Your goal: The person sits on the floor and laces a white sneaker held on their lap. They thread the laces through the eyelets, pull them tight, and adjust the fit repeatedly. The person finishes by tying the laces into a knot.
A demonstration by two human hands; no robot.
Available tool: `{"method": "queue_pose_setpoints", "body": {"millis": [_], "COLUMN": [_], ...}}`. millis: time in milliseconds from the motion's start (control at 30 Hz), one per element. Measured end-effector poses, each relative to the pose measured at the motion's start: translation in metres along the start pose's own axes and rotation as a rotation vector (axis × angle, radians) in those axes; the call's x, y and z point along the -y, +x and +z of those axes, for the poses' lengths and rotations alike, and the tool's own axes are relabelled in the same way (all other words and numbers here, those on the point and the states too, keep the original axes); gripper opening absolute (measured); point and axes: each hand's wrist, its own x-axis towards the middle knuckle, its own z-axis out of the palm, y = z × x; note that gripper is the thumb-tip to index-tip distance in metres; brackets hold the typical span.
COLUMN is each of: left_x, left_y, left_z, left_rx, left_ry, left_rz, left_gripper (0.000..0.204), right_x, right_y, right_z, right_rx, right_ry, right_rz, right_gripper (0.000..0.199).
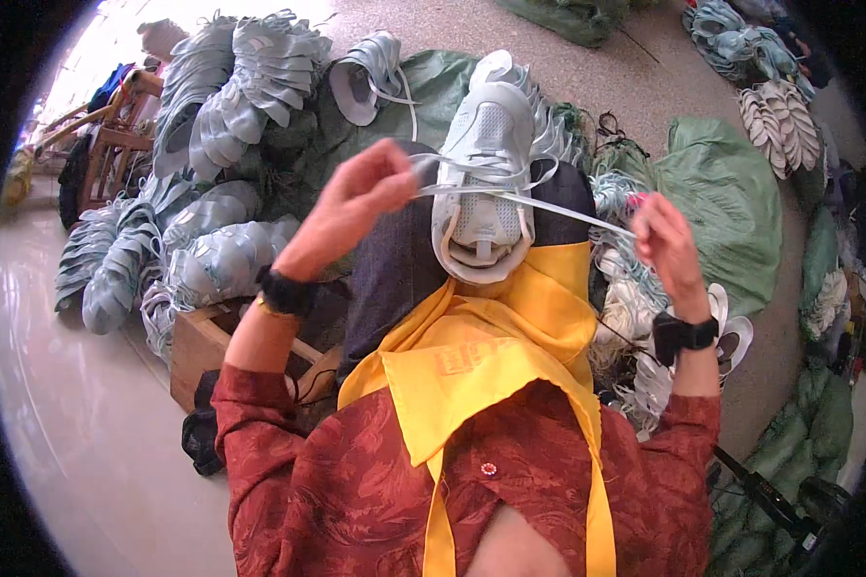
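A pale grey shoe upper [486, 125] rests upright on my lap, its heel opening toward me and its toe pointing away. White laces cross over its tongue [481, 212]. My left hand [375, 178] is closed on a lace just left of the eyelets. Out to the right, my right hand [666, 236] pinches the other end of the shoelace [568, 212], which runs taut from the shoe. Dark bands sit on both wrists. Beneath the shoe lies a yellow apron [491, 356] over my dark trousers.
Stacked pale shoe uppers [260, 77] heap up at the left, beside a wooden box [197, 356]. A single upper [356, 82] lies beyond my left hand. Bundled white laces [621, 279] and a green sack [722, 212] are at the right. White pieces [779, 125] lie farther right.
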Motion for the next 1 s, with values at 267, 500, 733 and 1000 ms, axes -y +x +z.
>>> {"method": "queue_pose_setpoints", "body": {"millis": [267, 500, 733, 1000], "left_x": [-0.024, -0.016, -0.002, -0.001], "left_y": [-0.071, -0.035, 0.02, 0.039], "left_z": [-0.09, -0.036, 0.035, 0.052], "left_rx": [-0.264, -0.194, -0.165, -0.158], "left_ry": [0.102, 0.822, 0.744, 1.045], "left_rz": [-0.159, 0.018, 0.271, 0.402], "left_gripper": [0.019, 0.025, 0.018, 0.016], "right_x": [-0.052, -0.046, -0.018, -0.006], "right_y": [-0.075, -0.03, 0.027, 0.031], "right_z": [-0.211, -0.12, 0.034, 0.103], "right_rx": [-0.433, -0.443, -0.082, 0.07], "right_ry": [0.446, -0.205, -0.44, -0.709], "right_rz": [-0.104, 0.043, -0.185, -0.188], "right_gripper": [0.016, 0.018, 0.015, 0.014]}}
